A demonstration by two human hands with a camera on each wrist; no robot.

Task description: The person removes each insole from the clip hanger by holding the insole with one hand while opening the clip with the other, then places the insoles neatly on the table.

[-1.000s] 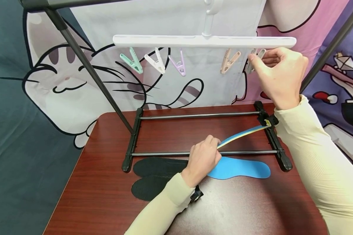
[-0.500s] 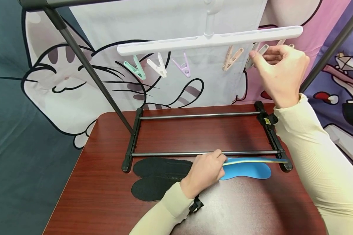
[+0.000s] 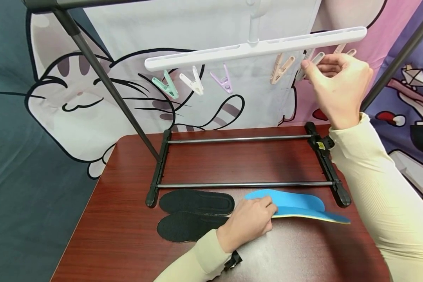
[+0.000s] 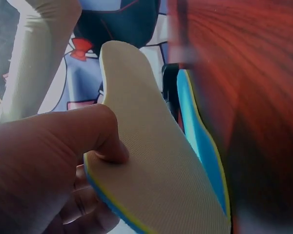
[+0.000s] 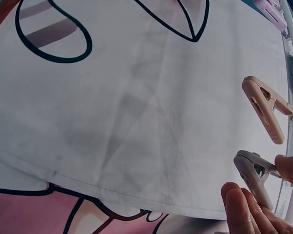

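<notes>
My left hand (image 3: 248,223) pinches a blue insole (image 3: 311,215) by one end, thumb on its beige underside, which shows in the left wrist view. The insole is tilted just above the table. Beside it a second blue insole (image 3: 289,197) lies on the table, partly covered by the held one and the hand. My right hand (image 3: 343,88) holds a grey clothespin (image 5: 254,175) that hangs from a white hanger bar (image 3: 215,56), thumb on one handle and fingers at the other. In the right wrist view, the clothespin's two handles stand apart.
Green (image 3: 166,85), white (image 3: 194,81), purple (image 3: 224,80) and beige (image 3: 280,69) clothespins hang along the bar. A black insole (image 3: 197,201) and another black insole (image 3: 188,227) lie on the table at left. A dark metal stand (image 3: 244,185) rests on the tabletop (image 3: 120,243).
My left hand has brought the blue insole down and nearer, turning it so its far end points right and toward me. The hanger bar has tipped, right end up. My right hand stays at the grey clothespin.
</notes>
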